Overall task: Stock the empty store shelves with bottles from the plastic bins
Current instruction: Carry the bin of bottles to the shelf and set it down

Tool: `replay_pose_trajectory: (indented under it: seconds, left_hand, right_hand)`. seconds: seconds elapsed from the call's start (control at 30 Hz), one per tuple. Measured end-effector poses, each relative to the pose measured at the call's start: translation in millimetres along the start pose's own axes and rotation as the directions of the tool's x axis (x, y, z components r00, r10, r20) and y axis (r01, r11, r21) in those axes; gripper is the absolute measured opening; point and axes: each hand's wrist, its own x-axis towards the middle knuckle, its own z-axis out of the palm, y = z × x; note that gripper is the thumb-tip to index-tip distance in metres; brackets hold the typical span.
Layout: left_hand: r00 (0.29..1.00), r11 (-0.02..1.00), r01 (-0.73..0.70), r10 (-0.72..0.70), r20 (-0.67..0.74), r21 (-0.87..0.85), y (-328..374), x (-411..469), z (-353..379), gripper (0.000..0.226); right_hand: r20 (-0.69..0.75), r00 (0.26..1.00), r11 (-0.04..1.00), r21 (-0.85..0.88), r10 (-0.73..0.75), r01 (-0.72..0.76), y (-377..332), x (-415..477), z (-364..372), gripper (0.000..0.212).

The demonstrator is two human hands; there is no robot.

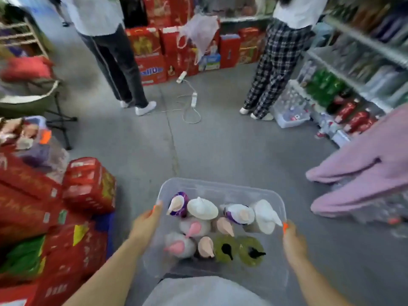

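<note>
A clear plastic bin (220, 187) sits low in the middle of the head view, in front of my body. It holds several pump bottles (202, 209) standing upright: white, purple, pink-topped, and two green ones (227, 250) with black pumps. My left hand (146, 224) grips the bin's left rim. On the bin's right rim, my right hand (293, 240) has its fingers closed. The bin appears lifted off the grey floor. The store shelves (362, 62) stand at the right, with green and red bottles on their lower levels.
Two people stand ahead, one at the left (114, 62), one by the shelves (276, 69). A power strip and cable (192, 102) lie on the floor between them. Red boxes (88, 186) pile up at my left. A pink-sleeved person (364, 173) leans in at right. Another clear bin (289, 111) sits by the shelves.
</note>
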Motion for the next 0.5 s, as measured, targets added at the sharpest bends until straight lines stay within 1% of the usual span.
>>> replay_pose_trajectory:
  seconds: [0.07,0.1,0.17,0.2,0.23,0.27,0.3,0.33,0.37,0.4,0.43,0.47,0.5]
  left_hand:
    - [0.99,0.996,-0.039,0.028,0.138,0.082,45,11,39,0.064]
    - [0.983,0.991,-0.064,0.043,0.177,0.117,62,14,54,0.063]
    - [0.958,0.978,-0.117,0.065,0.28,0.172,96,27,90,0.063]
    - [0.942,0.962,-0.133,0.048,0.331,0.239,115,33,111,0.064]
    - [0.923,0.927,-0.192,0.059,0.38,0.322,136,36,131,0.067]
    - [0.889,0.878,-0.266,0.064,0.454,0.397,154,47,153,0.073]
    - [0.851,0.839,-0.338,0.079,0.518,0.427,176,52,174,0.082]
    - [0.83,0.806,-0.38,0.08,0.552,0.454,196,58,192,0.091]
    - [0.806,0.778,-0.423,0.091,0.584,0.463,216,63,211,0.094]
    - [0.777,0.746,-0.466,0.089,0.623,0.475,235,67,226,0.086]
    - [0.741,0.717,-0.512,0.09,0.665,0.473,250,72,240,0.073]
    - [0.72,0.702,-0.529,0.074,0.69,0.477,263,77,253,0.065]
    - [0.699,0.686,-0.545,0.055,0.713,0.482,272,87,266,0.065]
  right_hand:
    - [-0.068,0.993,0.993,0.071,0.097,-0.092,32,9,-27,0.046]
    - [-0.085,0.985,0.985,0.104,0.148,-0.139,47,12,-33,0.045]
    - [-0.139,0.953,0.952,0.185,0.27,-0.243,70,17,-45,0.045]
    - [-0.172,0.932,0.937,0.21,0.318,-0.28,78,18,-53,0.046]
    - [-0.216,0.911,0.923,0.243,0.352,-0.299,87,23,-57,0.048]
    - [-0.238,0.893,0.911,0.259,0.383,-0.321,101,35,-59,0.051]
    - [-0.257,0.873,0.897,0.279,0.415,-0.344,132,60,-55,0.06]
    - [-0.265,0.852,0.878,0.301,0.452,-0.372,154,76,-48,0.072]
    - [-0.278,0.831,0.857,0.347,0.482,-0.381,169,90,-40,0.082]
    - [-0.311,0.789,0.822,0.415,0.53,-0.389,161,83,-39,0.087]
    - [-0.31,0.74,0.762,0.508,0.596,-0.401,146,76,-37,0.086]
    - [-0.302,0.69,0.709,0.559,0.657,-0.431,124,64,-39,0.08]
    - [-0.3,0.669,0.682,0.592,0.68,-0.428,97,54,-43,0.074]
